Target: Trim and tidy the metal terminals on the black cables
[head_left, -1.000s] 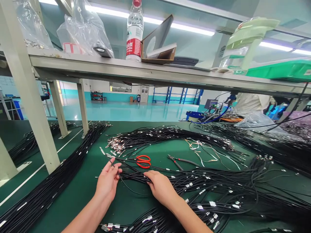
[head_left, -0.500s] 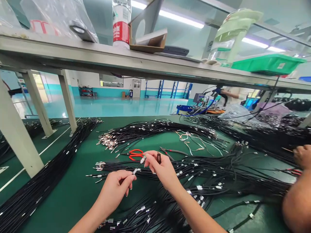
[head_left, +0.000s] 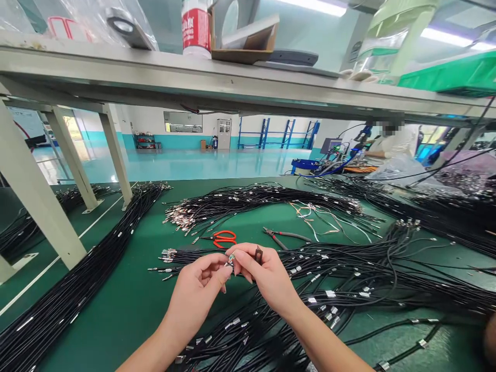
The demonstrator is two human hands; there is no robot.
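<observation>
My left hand (head_left: pixel 197 287) and my right hand (head_left: pixel 266 276) meet in front of me, thumbs and forefingers pinched. Between their fingertips is a small metal cable connector (head_left: pixel 231 259) with a bit of green on it; the fingers cover most of it. I cannot tell where one hand's piece ends and the other's begins. A dark brown band (head_left: pixel 258 254) sits on a right-hand finger. Just beyond the hands lie red-handled scissors (head_left: pixel 225 238) and grey-handled cutting pliers (head_left: pixel 287 237). Below and behind the hands runs a bundle of black cables (head_left: pixel 349 261) with silver ends.
More black cables (head_left: pixel 251 195) with coppery ends lie farther back, beside loose white wires (head_left: pixel 315 217). Another long cable bundle (head_left: pixel 101 258) runs along the left, near white metal posts (head_left: pixel 42 191). A loaded shelf (head_left: pixel 232 77) crosses overhead. A person (head_left: pixel 395 142) is at the back right.
My hands have come together; the metal ends held apart before now meet at the fingertips. The view has shifted, and the other person's arm at the right has mostly left it.
</observation>
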